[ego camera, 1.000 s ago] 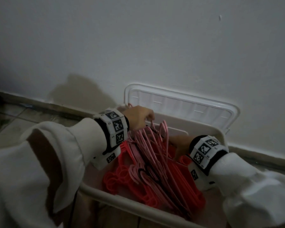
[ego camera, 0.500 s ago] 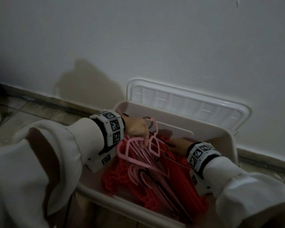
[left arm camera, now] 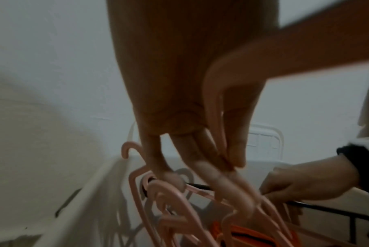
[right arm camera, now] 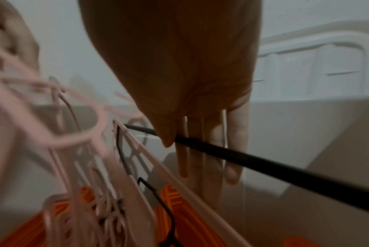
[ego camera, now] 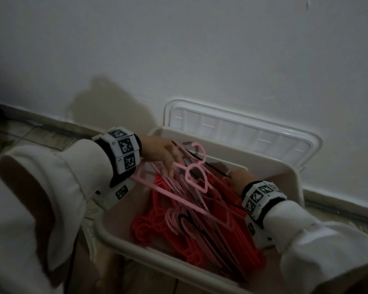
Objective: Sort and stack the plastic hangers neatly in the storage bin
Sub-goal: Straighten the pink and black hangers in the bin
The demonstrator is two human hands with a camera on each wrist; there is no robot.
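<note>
A pink hanger [ego camera: 191, 181] is being held up over the storage bin [ego camera: 293, 177] between the thumb and fingers of the left hand [ego camera: 162, 154], apparently to free it from the pile, while a black hanger [right arm camera: 263, 164] is being pinched by the right hand [ego camera: 240, 179].

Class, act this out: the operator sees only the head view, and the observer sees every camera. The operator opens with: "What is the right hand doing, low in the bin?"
Observer: The right hand pinches the thin bar of a black hanger, thumb in front and straight fingers behind.
Operator: And does the left hand grip anything?
Observer: Yes. The left hand has a pink hanger running between its thumb and fingers, and its fingertips touch more pink ones below.
</note>
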